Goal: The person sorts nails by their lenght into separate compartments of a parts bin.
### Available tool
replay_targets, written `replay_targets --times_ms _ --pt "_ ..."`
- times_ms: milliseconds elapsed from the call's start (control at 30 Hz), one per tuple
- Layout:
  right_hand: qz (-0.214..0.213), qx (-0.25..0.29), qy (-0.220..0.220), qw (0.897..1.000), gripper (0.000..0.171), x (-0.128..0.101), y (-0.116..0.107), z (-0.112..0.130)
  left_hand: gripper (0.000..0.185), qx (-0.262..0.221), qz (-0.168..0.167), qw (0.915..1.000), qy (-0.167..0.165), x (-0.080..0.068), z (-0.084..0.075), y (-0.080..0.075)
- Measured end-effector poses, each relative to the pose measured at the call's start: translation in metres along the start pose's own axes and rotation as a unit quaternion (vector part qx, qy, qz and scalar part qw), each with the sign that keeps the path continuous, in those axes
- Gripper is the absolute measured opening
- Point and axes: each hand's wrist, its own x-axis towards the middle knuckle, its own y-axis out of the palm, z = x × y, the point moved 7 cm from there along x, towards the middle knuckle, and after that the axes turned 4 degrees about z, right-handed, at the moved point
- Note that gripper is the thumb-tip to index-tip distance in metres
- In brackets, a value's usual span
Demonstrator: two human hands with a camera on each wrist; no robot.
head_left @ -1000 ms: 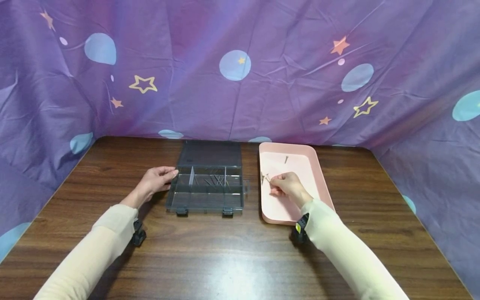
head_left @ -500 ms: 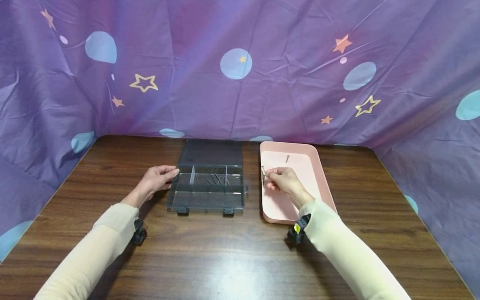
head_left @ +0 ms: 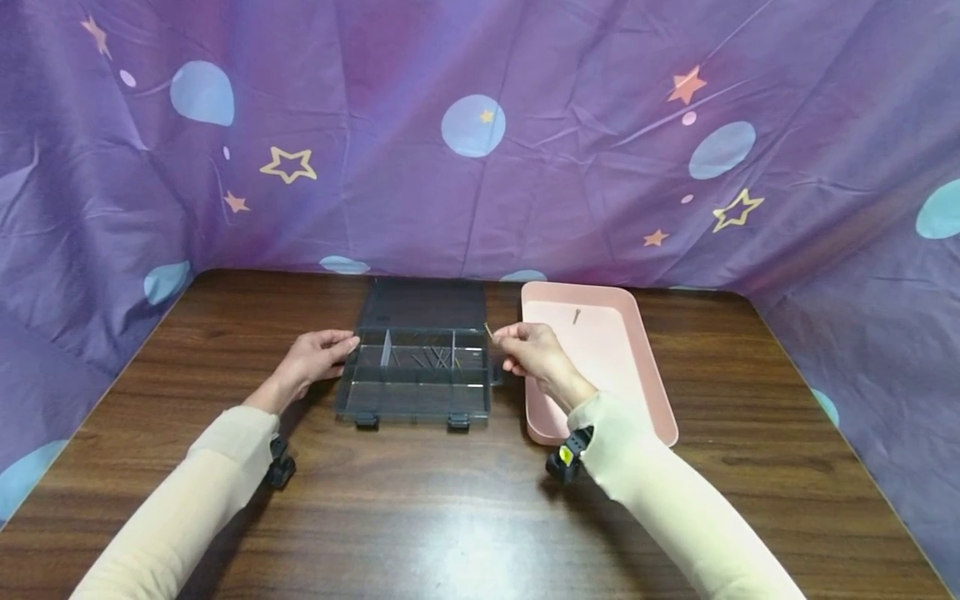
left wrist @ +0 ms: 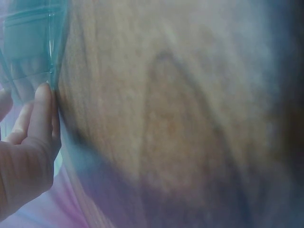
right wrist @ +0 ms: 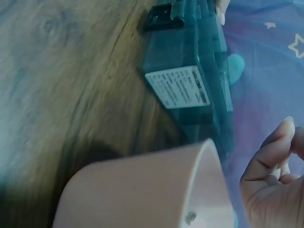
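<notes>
Two hands at work on our wooden table [head_left: 465, 508]. Our left hand [head_left: 311, 360] rests with straight fingers against the left wall of the open grey compartment box [head_left: 416, 367], which lies flat at the middle of the table, lid folded back, thin nails [head_left: 435, 358] lying in its centre compartment. Our right hand [head_left: 528, 352], fingers curled together, pinches one slim nail [head_left: 488, 330], held just above the box's right edge, between the box and the pink tray [head_left: 645, 375]. That tray sits just beside the box on its right; one small nail [head_left: 576, 316] lies near its far end. Purple starred cloth [head_left: 480, 133] hangs behind.
</notes>
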Motion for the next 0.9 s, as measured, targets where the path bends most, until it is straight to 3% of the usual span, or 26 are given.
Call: replay_targets --times_ms 400,900 --pt "0.008 0.002 0.014 1.000 0.021 0.006 0.014 -0.001 0.052 -0.007 0.004 1.0000 -0.001 0.000 0.000 0.000" --pt "-0.005 0.048 0.018 0.999 0.019 0.002 0.001 -0.007 0.052 -0.007 0.003 1.0000 0.002 0.000 0.000 0.000"
